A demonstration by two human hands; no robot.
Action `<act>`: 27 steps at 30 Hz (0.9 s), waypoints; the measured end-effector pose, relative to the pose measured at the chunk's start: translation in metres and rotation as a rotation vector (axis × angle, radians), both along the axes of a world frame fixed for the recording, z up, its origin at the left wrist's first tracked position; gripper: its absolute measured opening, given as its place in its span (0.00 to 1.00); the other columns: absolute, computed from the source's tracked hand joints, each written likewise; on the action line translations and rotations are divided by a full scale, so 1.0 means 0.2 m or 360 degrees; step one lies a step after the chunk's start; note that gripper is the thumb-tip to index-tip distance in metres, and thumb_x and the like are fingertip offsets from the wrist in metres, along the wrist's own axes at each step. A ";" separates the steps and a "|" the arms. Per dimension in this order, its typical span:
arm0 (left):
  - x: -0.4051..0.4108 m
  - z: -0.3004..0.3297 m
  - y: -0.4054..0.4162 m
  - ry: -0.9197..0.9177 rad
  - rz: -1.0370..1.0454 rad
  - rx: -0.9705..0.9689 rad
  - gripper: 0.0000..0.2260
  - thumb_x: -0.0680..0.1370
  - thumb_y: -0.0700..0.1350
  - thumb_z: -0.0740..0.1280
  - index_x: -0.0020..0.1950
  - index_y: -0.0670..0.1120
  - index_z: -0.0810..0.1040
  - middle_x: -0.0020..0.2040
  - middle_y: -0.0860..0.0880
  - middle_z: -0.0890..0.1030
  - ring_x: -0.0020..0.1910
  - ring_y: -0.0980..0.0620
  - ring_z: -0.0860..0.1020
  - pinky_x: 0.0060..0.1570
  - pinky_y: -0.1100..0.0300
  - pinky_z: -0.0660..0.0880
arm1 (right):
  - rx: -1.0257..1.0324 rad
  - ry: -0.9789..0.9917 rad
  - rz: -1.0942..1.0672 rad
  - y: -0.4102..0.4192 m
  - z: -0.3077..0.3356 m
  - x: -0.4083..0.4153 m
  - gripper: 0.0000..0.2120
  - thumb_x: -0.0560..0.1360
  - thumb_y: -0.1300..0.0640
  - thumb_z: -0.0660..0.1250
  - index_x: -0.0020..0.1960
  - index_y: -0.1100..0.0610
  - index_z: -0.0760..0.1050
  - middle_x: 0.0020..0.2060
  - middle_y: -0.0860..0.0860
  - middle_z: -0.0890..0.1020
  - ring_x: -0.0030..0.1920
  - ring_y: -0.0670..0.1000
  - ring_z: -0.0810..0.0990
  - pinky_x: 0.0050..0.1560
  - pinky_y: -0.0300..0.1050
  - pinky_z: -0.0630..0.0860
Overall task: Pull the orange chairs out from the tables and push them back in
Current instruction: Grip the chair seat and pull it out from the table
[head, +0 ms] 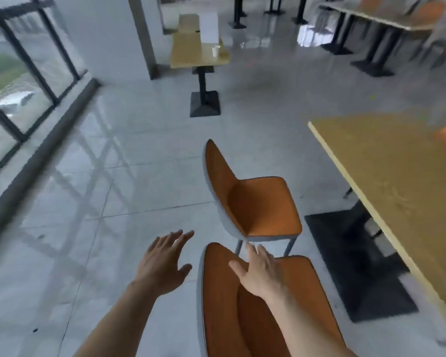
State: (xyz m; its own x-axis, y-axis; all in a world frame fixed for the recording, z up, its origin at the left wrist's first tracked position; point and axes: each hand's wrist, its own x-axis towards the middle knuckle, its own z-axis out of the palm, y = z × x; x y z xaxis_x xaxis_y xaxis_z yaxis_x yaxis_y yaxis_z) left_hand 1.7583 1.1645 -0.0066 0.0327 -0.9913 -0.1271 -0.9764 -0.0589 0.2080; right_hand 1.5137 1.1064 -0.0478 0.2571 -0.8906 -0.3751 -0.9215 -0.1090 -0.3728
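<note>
Your left grip (162,264) hovers wide, holding nothing, over the floor (88,202). Your right grip (260,273) is spread wide above the near orange chair (222,305), beside the surface (397,163).

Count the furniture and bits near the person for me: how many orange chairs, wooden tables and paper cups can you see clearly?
Orange chairs: 2, the near chair and the far chair
Wooden tables: 2, the big table and the small table
Paper cups: 1, the cup
Total: 5
The blurred back area is not counted.
</note>
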 end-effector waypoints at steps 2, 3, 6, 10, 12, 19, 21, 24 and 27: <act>0.06 -0.06 -0.13 0.0032 -0.0254 0.0036 0.36 0.77 0.56 0.66 0.79 0.60 0.48 0.79 0.52 0.56 0.77 0.51 0.54 0.76 0.53 0.48 | 0.0038 0.0021 -0.0251 0.06 -0.02 0.03 0.39 0.77 0.29 0.51 0.79 0.51 0.52 0.76 0.59 0.63 0.74 0.60 0.63 0.69 0.60 0.67; 0.08 -0.08 -0.18 0.0050 -0.0372 0.0055 0.37 0.77 0.55 0.67 0.79 0.60 0.48 0.80 0.52 0.56 0.77 0.51 0.53 0.76 0.52 0.48 | 0.0032 0.0053 -0.0364 0.11 -0.03 0.05 0.39 0.76 0.29 0.51 0.79 0.51 0.53 0.75 0.58 0.65 0.73 0.60 0.65 0.68 0.59 0.69; 0.11 -0.12 -0.24 0.0073 -0.0707 0.0123 0.38 0.76 0.53 0.67 0.79 0.60 0.47 0.80 0.52 0.54 0.78 0.51 0.51 0.76 0.52 0.47 | 0.0126 0.0140 -0.0673 0.33 -0.03 0.12 0.39 0.76 0.28 0.50 0.79 0.49 0.53 0.75 0.55 0.67 0.73 0.58 0.66 0.69 0.58 0.68; 0.14 -0.14 -0.26 0.0041 -0.1074 0.0158 0.38 0.75 0.50 0.67 0.79 0.58 0.47 0.80 0.53 0.54 0.77 0.52 0.52 0.76 0.55 0.45 | 0.0242 0.0062 -0.1069 0.60 -0.05 0.26 0.41 0.73 0.25 0.48 0.79 0.46 0.51 0.78 0.52 0.60 0.76 0.57 0.61 0.71 0.60 0.66; 0.13 -0.15 -0.25 0.0049 -0.1245 0.0137 0.38 0.75 0.49 0.68 0.78 0.58 0.49 0.79 0.55 0.57 0.77 0.53 0.54 0.76 0.56 0.47 | 0.0212 0.0028 -0.1229 0.72 -0.03 0.32 0.42 0.72 0.24 0.48 0.79 0.47 0.52 0.78 0.52 0.60 0.75 0.57 0.62 0.71 0.59 0.66; 0.10 -0.14 -0.14 0.0084 -0.1635 0.0130 0.39 0.74 0.49 0.71 0.77 0.61 0.50 0.78 0.55 0.57 0.77 0.52 0.54 0.75 0.54 0.54 | 0.0066 0.0025 -0.1599 1.07 -0.03 0.47 0.41 0.73 0.25 0.53 0.77 0.48 0.56 0.72 0.50 0.68 0.70 0.56 0.68 0.67 0.55 0.69; 0.13 -0.14 -0.10 0.0101 -0.1690 0.0125 0.40 0.74 0.49 0.71 0.77 0.61 0.51 0.78 0.56 0.57 0.76 0.51 0.55 0.74 0.53 0.58 | 0.0014 -0.0018 -0.1676 1.15 -0.05 0.53 0.40 0.73 0.26 0.55 0.76 0.48 0.57 0.71 0.50 0.68 0.69 0.56 0.69 0.66 0.55 0.69; 0.19 -0.16 -0.07 0.0105 -0.1792 0.0087 0.40 0.72 0.50 0.73 0.77 0.61 0.52 0.76 0.59 0.59 0.74 0.53 0.60 0.73 0.53 0.60 | 0.0016 0.0010 -0.1710 1.26 -0.07 0.63 0.41 0.72 0.25 0.54 0.77 0.48 0.55 0.73 0.51 0.66 0.71 0.57 0.66 0.68 0.57 0.67; 0.26 -0.17 -0.02 0.0116 -0.1925 0.0125 0.40 0.71 0.53 0.74 0.76 0.61 0.54 0.75 0.61 0.60 0.73 0.54 0.62 0.72 0.54 0.62 | 0.0008 0.0028 -0.1790 1.39 -0.06 0.78 0.40 0.71 0.25 0.57 0.75 0.47 0.56 0.72 0.50 0.67 0.70 0.56 0.67 0.68 0.56 0.67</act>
State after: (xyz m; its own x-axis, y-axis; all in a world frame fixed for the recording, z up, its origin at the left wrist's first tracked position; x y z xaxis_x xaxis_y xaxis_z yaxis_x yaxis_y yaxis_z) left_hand 1.8101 1.1597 -0.0403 -0.9181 -0.3664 -0.1515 -0.3959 0.8674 0.3015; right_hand 1.6688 1.3847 -0.0607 -0.6967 -0.6114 -0.3751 -0.5001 0.7889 -0.3570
